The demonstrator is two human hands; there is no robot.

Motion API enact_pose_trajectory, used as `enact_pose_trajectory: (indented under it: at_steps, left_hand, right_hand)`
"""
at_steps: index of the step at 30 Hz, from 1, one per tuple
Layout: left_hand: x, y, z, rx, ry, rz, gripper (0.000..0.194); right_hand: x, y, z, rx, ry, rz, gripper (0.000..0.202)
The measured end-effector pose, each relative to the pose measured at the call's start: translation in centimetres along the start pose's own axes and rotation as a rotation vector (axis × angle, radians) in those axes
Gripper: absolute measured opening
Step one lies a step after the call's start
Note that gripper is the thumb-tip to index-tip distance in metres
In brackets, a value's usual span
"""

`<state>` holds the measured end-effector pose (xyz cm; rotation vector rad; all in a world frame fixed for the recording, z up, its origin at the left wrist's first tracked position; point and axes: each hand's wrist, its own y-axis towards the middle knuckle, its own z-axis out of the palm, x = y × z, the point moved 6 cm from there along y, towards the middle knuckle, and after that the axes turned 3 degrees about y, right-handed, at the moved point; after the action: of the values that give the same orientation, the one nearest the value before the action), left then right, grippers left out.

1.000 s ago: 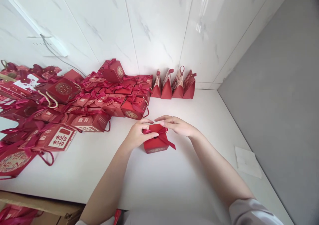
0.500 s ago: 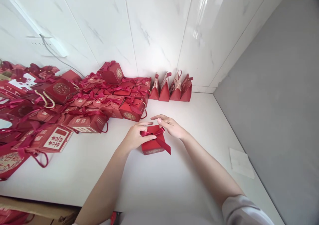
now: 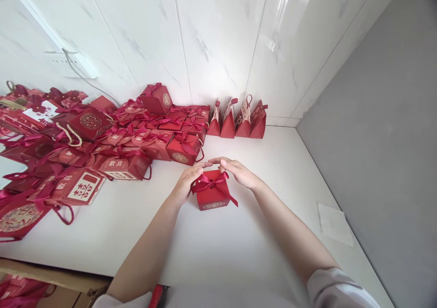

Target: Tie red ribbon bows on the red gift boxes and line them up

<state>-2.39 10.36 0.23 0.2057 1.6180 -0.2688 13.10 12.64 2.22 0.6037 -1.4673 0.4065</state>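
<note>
A small red gift box [image 3: 213, 202] with a gold pattern on its front stands on the white counter. A dark red ribbon bow [image 3: 213, 183] lies across its top, one tail hanging over the front right corner. Around the box's left and back side curves my left hand [image 3: 187, 180], fingers stretched out and thumb near the left loop. My right hand [image 3: 241, 174] arches over the back right corner, fingers extended and thumb close to the right loop. The fingertips of both hands nearly meet behind the box, where they are partly hidden.
Several finished-looking red gift boxes [image 3: 124, 166] with ribbons and cord handles crowd the left side. Several triangular red boxes [image 3: 227, 125] stand against the tiled wall. A white paper [image 3: 336, 224] lies at right. Below the front left edge is an open carton [image 3: 51, 271].
My left thumb has come off the middle of the bow and moved to the box's back left. The bow now shows fully. My right hand has barely moved.
</note>
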Motion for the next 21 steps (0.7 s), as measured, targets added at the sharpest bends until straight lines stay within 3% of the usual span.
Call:
enact_pose_trajectory:
  at_steps: [4, 8, 12, 14, 16, 18, 21]
  left_hand:
    - [0.4, 0.1, -0.3, -0.006, -0.010, -0.031, 0.046]
    - [-0.3, -0.4, -1.8, 0.073, 0.186, -0.027, 0.041]
    - [-0.4, -1.8, -4.4, 0.158, 0.361, -0.066, 0.056]
    - [-0.5, -2.4, -4.9, 0.233, 0.420, -0.030, 0.079]
    - [-0.7, -2.9, -4.6, 0.309, 0.466, 0.019, 0.105]
    - [-1.2, -3.1, -3.4, 0.349, 0.485, 0.076, 0.113]
    - [-2.6, -2.9, -0.5, 0.360, 0.451, 0.161, 0.099]
  right_hand:
    - [-0.5, 0.1, -0.2, -0.016, 0.016, 0.024, 0.050]
    - [-0.4, -0.1, -1.7, -0.126, 0.050, 0.052, 0.041]
    - [0.6, -1.0, -3.7, -0.083, -0.023, 0.070, 0.037]
    - [1.3, -1.7, -4.7, -0.054, -0.130, 0.107, 0.037]
    - [3.0, -2.4, -5.8, -0.164, -0.259, 0.090, 0.035]
    - [5.8, -3.4, -5.5, -0.298, -0.339, -0.006, 0.030]
    - [11.1, -5.0, -0.8, -0.232, -0.335, -0.200, 0.022]
